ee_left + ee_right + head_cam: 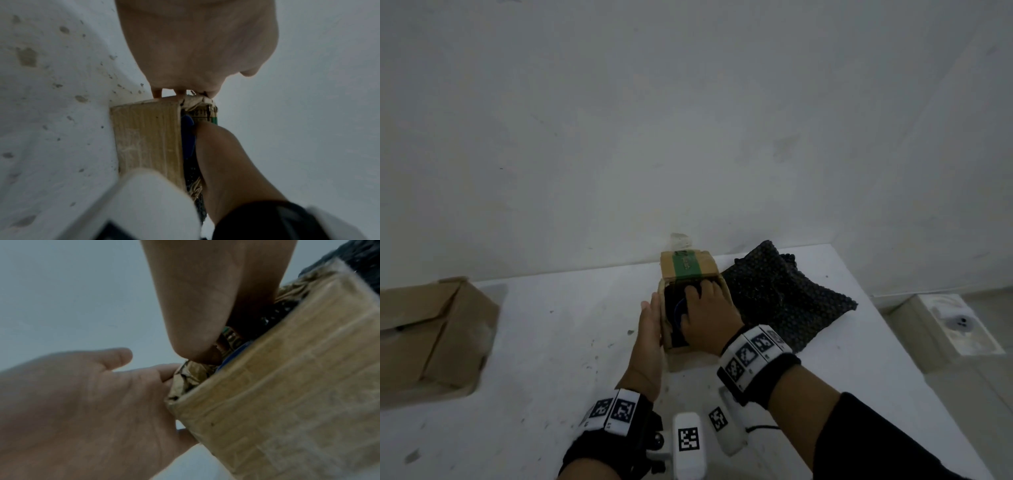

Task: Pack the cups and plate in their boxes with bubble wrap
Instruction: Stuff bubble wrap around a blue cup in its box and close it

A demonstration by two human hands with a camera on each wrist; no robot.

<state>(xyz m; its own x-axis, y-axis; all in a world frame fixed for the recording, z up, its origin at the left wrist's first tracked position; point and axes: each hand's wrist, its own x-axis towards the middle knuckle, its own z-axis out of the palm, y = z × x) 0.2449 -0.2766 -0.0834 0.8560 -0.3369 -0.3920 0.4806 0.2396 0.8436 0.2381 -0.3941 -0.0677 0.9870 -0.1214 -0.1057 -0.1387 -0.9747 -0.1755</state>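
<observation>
A small open cardboard box (690,359) with a green-taped flap (686,269) stands mid-table. Inside it lies a blue cup (678,308) amid black bubble wrap; only a blue edge (187,134) shows. My right hand (705,308) reaches into the box from above, its fingers spread over the dark contents and its fingertips partly hidden. My left hand (650,318) lies flat against the box's left wall (144,138), with fingertips (164,372) touching the crumpled top edge. No plate is in sight.
A sheet of black bubble wrap (787,301) lies just right of the box. A larger cardboard box (431,335) sits at the table's left edge. The white table (551,342) meets the wall behind; its right edge drops to a floor with a white fixture (959,325).
</observation>
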